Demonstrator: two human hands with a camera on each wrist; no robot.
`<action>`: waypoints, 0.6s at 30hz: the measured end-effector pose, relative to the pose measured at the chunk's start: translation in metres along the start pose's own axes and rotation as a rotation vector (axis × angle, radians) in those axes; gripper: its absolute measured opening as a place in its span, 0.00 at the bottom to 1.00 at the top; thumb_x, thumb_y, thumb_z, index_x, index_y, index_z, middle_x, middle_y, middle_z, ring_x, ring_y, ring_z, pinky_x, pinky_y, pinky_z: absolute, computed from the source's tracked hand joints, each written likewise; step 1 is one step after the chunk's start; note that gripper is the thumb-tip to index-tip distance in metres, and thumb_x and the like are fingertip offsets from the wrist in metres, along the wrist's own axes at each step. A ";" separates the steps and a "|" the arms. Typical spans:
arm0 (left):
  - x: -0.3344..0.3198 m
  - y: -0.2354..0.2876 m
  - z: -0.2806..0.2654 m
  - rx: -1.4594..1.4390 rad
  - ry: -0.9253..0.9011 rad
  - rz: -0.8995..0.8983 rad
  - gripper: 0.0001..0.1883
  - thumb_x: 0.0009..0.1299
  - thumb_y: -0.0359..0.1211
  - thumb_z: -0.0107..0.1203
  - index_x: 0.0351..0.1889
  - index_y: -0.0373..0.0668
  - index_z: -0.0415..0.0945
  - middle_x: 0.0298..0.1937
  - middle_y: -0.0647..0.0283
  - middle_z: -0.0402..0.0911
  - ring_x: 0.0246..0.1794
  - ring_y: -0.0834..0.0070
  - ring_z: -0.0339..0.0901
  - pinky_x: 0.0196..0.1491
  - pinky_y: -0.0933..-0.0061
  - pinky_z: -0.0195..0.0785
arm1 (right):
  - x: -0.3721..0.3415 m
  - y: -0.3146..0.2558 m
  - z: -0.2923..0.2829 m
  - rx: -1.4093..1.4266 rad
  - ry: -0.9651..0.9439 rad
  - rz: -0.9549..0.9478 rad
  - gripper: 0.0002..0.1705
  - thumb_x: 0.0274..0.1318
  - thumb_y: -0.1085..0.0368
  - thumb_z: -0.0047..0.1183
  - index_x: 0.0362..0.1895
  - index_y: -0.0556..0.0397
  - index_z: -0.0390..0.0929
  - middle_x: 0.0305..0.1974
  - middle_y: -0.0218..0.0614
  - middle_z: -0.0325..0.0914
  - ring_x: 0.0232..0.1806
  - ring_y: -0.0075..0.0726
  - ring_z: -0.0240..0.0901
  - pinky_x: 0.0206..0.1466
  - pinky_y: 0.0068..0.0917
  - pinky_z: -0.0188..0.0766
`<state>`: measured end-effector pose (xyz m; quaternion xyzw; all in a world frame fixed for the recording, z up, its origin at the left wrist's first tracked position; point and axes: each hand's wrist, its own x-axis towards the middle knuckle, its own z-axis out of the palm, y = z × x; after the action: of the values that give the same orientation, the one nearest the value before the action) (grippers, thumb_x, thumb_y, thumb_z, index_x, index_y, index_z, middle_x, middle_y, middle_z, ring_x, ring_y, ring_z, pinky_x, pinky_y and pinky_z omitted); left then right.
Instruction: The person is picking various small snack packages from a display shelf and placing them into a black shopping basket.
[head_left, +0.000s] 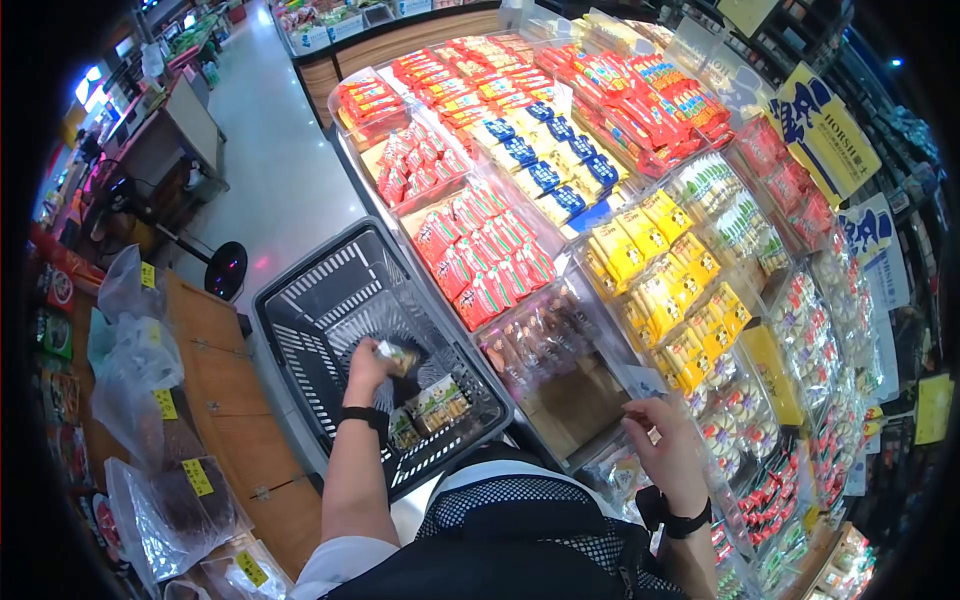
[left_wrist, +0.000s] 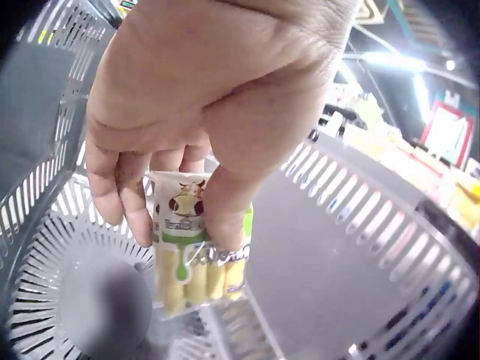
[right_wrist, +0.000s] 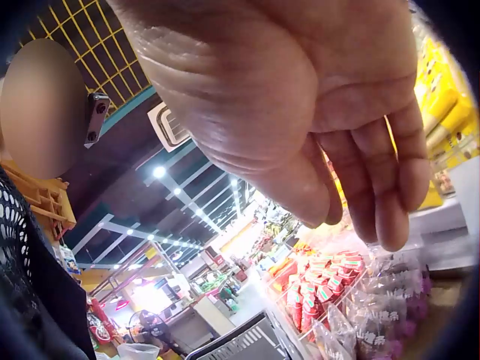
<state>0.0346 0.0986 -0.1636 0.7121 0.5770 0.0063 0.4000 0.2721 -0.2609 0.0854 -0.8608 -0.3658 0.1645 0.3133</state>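
My left hand (head_left: pixel 366 370) is inside a dark grey shopping basket (head_left: pixel 293 345). Between thumb and fingers it pinches a small clear snack packet (left_wrist: pixel 187 255), printed with a cow's head and green drips, with pale yellow sticks showing inside. Similar snack packets (head_left: pixel 443 404) lie at the basket's near end. My right hand (head_left: pixel 668 448) hovers over the snack display, beside a bin with bare brown cardboard (head_left: pixel 570 410). Its fingers (right_wrist: pixel 390 217) hang loosely bent, and nothing is in them.
Red-wrapped snacks (head_left: pixel 482 245), blue-and-cream packs (head_left: pixel 550 155) and yellow packs (head_left: pixel 660 240) fill the clear-walled bins ahead and right. Dark packets (head_left: pixel 535 335) lie in the bin beside the basket. Wooden cabinets (head_left: pixel 235 370) with bagged goods stand at the left, along the aisle floor (head_left: pixel 285 150).
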 end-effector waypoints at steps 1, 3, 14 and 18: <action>0.006 -0.010 0.003 -0.312 0.067 0.076 0.18 0.55 0.27 0.70 0.40 0.40 0.73 0.38 0.65 0.82 0.38 0.70 0.79 0.45 0.74 0.71 | -0.001 0.003 0.005 0.049 -0.033 0.011 0.11 0.56 0.70 0.57 0.44 0.57 0.77 0.34 0.40 0.79 0.35 0.35 0.78 0.40 0.28 0.74; -0.013 0.008 -0.015 -0.722 -0.041 0.125 0.13 0.65 0.29 0.61 0.46 0.40 0.72 0.43 0.65 0.81 0.38 0.78 0.78 0.43 0.75 0.70 | -0.003 0.008 0.014 0.100 -0.063 0.024 0.11 0.56 0.70 0.57 0.44 0.57 0.77 0.34 0.40 0.79 0.35 0.35 0.78 0.41 0.28 0.74; -0.165 0.155 0.008 -1.359 -0.944 0.258 0.22 0.80 0.42 0.38 0.62 0.34 0.63 0.57 0.52 0.76 0.54 0.62 0.79 0.56 0.59 0.75 | -0.012 -0.022 0.024 0.370 -0.228 0.049 0.24 0.60 0.63 0.59 0.58 0.54 0.68 0.38 0.34 0.75 0.37 0.24 0.73 0.41 0.24 0.71; -0.194 0.168 0.033 -1.272 -1.079 0.212 0.22 0.81 0.43 0.33 0.61 0.34 0.63 0.59 0.53 0.74 0.57 0.64 0.76 0.59 0.60 0.72 | -0.022 -0.013 0.026 0.915 -0.151 0.025 0.22 0.64 0.67 0.55 0.60 0.54 0.66 0.36 0.28 0.74 0.35 0.17 0.70 0.37 0.19 0.70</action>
<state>0.1224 -0.0828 -0.0013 0.3066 0.1231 0.0265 0.9435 0.2368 -0.2595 0.0757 -0.6240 -0.2671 0.3748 0.6315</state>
